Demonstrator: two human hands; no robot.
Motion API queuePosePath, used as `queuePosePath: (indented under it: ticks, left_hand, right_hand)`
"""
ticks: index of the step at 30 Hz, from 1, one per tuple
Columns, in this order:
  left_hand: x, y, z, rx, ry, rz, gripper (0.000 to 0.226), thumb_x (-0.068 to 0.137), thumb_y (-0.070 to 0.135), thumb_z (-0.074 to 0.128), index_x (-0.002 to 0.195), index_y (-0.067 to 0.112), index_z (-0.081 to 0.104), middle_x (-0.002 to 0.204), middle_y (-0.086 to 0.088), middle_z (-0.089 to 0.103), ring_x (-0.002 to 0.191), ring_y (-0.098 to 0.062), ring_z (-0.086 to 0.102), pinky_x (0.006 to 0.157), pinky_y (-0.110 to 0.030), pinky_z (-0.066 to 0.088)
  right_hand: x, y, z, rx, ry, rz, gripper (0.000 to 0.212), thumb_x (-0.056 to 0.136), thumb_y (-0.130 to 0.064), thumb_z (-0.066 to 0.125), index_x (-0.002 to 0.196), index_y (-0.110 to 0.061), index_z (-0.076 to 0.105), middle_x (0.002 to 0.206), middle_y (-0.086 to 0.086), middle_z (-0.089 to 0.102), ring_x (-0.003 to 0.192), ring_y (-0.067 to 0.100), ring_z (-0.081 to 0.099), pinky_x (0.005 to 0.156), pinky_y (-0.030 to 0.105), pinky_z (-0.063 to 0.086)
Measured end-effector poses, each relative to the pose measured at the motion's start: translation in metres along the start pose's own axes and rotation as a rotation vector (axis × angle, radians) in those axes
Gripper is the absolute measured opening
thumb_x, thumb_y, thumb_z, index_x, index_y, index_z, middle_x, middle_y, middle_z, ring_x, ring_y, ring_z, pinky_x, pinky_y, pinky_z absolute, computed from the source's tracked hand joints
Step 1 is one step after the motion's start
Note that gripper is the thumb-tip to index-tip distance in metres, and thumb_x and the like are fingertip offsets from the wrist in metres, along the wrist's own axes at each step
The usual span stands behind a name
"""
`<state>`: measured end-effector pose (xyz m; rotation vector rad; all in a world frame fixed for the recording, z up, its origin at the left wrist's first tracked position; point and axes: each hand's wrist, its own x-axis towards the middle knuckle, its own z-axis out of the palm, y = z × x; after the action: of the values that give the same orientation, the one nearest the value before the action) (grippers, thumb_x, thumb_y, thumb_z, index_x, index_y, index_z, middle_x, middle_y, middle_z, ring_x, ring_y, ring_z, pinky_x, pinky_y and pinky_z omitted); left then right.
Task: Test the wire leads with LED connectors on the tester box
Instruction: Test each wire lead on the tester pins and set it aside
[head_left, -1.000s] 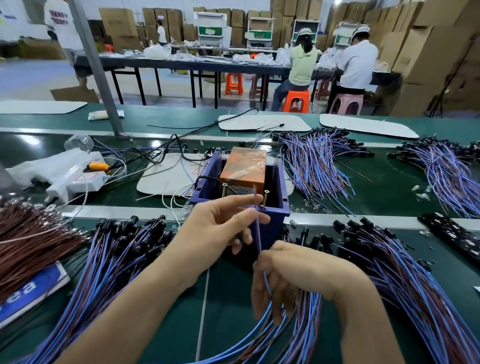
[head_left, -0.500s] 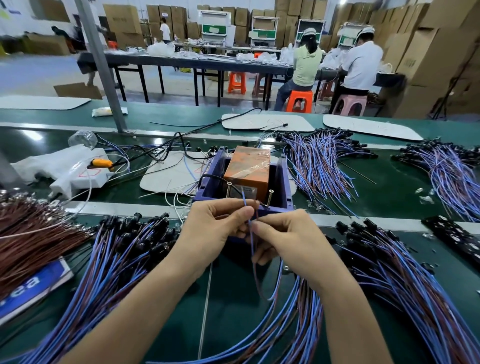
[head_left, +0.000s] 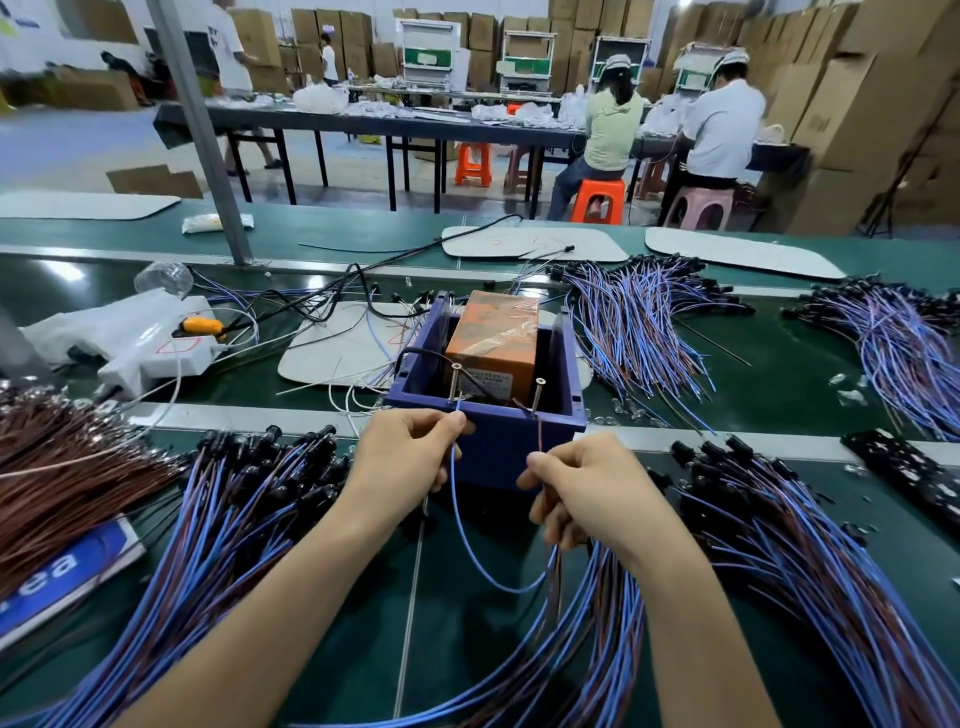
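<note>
Two hands work in front of the tester box (head_left: 498, 447), a purple open box which stands on the green belt (head_left: 467, 639), just behind our knuckles. Our left hand (head_left: 410, 457) pinches the end of the blue wire (head_left: 460, 525) between thumb and forefinger, and the tip reaches the foot of the left screw (head_left: 456, 382) on the front wall of the box. Our right hand (head_left: 587, 483) has its fingers curled and pinches the thin red wire (head_left: 540, 439), which goes up to the right screw (head_left: 536, 395). We cannot tell if the tips really touch the metal. Below the hands the blue wire hangs in a loop.

Inside the box sits an orange block (head_left: 493, 338) wrapped in clear tape. Many wire leads lie around us: a thick bundle (head_left: 223, 525) with black connectors at the left, another bundle (head_left: 810, 551) at the right, and both reach close to the box. Brown wires (head_left: 62, 467) lie at the far left. Behind the box more leads (head_left: 639, 322) spread on the belt, near a white power strip (head_left: 156, 348) and loose black cables. A grey post (head_left: 202, 130) rises at the back left, and beyond it two workers (head_left: 613, 119) sit at a long table.
</note>
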<state>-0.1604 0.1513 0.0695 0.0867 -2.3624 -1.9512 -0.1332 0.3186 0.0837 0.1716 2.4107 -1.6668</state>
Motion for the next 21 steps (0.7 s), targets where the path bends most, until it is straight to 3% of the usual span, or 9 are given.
queuePosePath:
  ticks: [14,18,21]
  left_hand:
    - [0.002,0.000,-0.002,-0.011,-0.008,-0.005,0.021,0.094,0.016,0.058,0.080,0.013,0.073,0.049,0.005,0.059,0.036,-0.007,0.046,0.041,-0.016,0.041]
    - [0.001,0.000,-0.002,-0.008,-0.008,-0.004,0.020,0.094,0.016,0.058,0.081,0.012,0.073,0.050,0.005,0.060,0.037,-0.007,0.046,0.041,-0.016,0.041]
    - [0.002,0.000,-0.003,-0.004,-0.009,-0.010,0.020,0.093,0.016,0.059,0.078,0.013,0.073,0.050,0.005,0.060,0.037,-0.007,0.046,0.041,-0.017,0.041]
  right_hand:
    - [0.003,-0.005,0.019,0.055,0.030,-0.028,0.029,0.101,-0.011,0.041,0.079,-0.004,0.059,0.043,0.003,0.059,0.033,0.019,0.056,0.033,0.019,0.038]
    - [0.007,-0.006,0.028,0.239,0.020,0.046,0.021,0.097,-0.007,0.040,0.085,-0.005,0.057,0.048,0.005,0.061,0.033,0.017,0.050,0.034,0.018,0.032]
    - [0.008,-0.008,0.041,0.433,0.059,0.114,0.024,0.094,-0.014,0.042,0.077,-0.010,0.058,0.052,0.002,0.064,0.042,0.014,0.050,0.047,0.024,0.032]
